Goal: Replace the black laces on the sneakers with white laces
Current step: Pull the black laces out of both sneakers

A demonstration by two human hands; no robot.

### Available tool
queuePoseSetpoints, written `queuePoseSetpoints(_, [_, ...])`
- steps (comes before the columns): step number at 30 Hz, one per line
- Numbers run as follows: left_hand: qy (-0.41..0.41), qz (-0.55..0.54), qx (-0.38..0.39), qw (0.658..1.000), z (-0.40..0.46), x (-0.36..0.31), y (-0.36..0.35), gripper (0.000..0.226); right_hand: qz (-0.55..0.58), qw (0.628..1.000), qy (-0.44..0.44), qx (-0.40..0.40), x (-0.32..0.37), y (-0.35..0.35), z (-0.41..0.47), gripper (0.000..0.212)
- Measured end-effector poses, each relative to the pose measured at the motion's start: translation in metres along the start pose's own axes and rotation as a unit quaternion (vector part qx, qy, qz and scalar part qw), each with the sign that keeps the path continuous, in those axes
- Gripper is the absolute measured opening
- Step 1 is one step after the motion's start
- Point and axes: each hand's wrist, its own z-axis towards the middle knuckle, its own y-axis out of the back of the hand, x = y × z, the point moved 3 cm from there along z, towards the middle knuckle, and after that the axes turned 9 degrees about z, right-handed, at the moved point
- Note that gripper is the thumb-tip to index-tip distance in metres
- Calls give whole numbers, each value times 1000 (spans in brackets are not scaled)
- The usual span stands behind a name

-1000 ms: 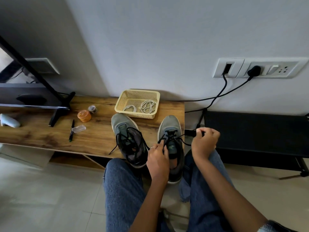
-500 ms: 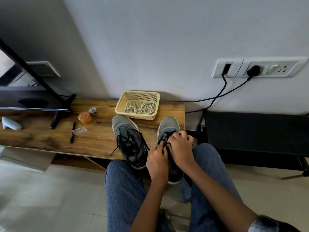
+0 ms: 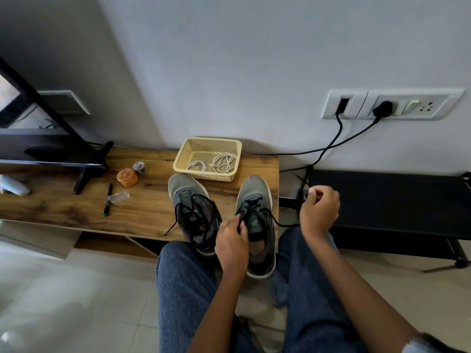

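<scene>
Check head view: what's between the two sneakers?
Only bare wooden tabletop between left sneaker and right sneaker toward the toes; nearer the heels, the left hand sits in the gap.

Table (image 3: 63, 215): straight ahead of my knees, against the wall.
Basket (image 3: 184, 161): at 12 o'clock, at the table's back edge.
Laces (image 3: 224, 163): two coils lying in the basket.
Left sneaker (image 3: 193, 212): at 11 o'clock, in front of the basket.
Right sneaker (image 3: 257, 220): at 12 o'clock, beside the left sneaker, by the table's right end.
My left hand (image 3: 232, 243): on the right sneaker.
My right hand (image 3: 318, 212): at 1 o'clock, right of the table.
Pen (image 3: 108, 200): at 10 o'clock, on the table.
Jar (image 3: 127, 177): behind the pen.
</scene>
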Motion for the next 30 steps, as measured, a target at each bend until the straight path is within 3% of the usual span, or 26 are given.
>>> queuePoseSetpoints(5, [-29,6,4,1000,-5,-8,-6,33,-21,985,-9,170,-24,-10,6,11])
queuePoseSetpoints(8, [-38,11,2,999,-3,-9,-4,32,-44,974,-17,222,-27,-18,-12,15])
queuePoseSetpoints(14, [-134,75,-42,987,9,-19,-2,27,-100,954,95,267,-11,-30,-51,26])
queuePoseSetpoints(21, [-241,215,-24,946,31,-35,-9,14,-135,935,85,318,-17,-32,-61,19])
queuePoseSetpoints(30, [-279,289,-32,915,39,-42,-14,20,-142,938,94,302,-20,-31,-61,15])
